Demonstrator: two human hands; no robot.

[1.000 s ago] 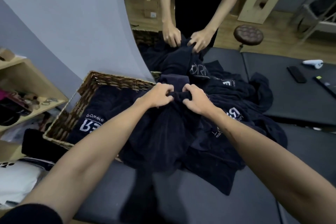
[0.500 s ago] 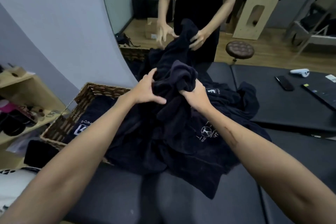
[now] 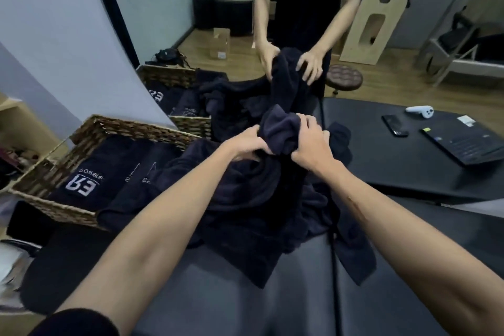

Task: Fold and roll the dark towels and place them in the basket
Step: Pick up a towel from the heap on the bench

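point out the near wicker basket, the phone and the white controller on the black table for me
near wicker basket (image 3: 128,128): head view, on its woven far rim.
phone (image 3: 394,125): head view, middle of its dark screen.
white controller (image 3: 419,111): head view, middle of its body.

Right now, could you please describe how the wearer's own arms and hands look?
Both forearms are bare, and the left hand and right hand show no gloves, rings or watch. A dark sleeve covers the left upper arm. A thin reddish line marks the right forearm.
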